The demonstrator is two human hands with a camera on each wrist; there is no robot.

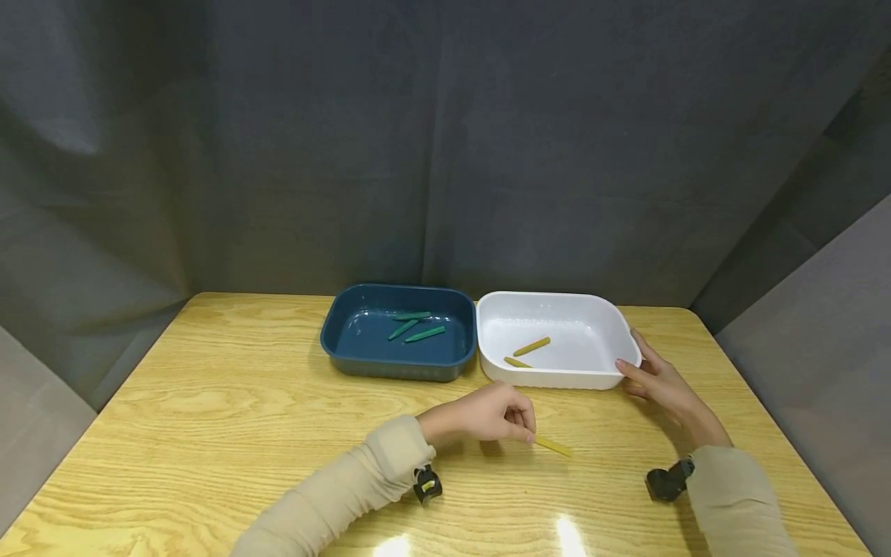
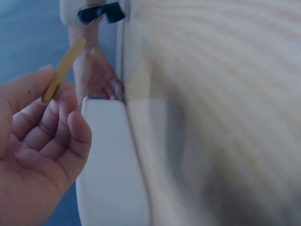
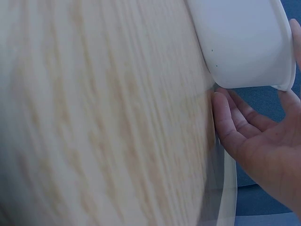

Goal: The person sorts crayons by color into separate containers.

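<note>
Left hand (image 1: 487,418) pinches yellow stick (image 1: 553,446) | right hand (image 1: 661,383) relaxed, touching white tray (image 1: 557,379)

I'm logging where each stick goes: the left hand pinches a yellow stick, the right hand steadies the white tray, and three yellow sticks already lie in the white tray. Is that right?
Not quite. The head view shows only two yellow sticks in the white tray, not three. The rest stands: the left hand pinches a yellow stick, and the right hand steadies that tray.

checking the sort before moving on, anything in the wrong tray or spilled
Nothing stands out. The green sticks lie in the blue tray, two yellow sticks in the white tray, and the left hand pinches one more yellow stick.
</note>
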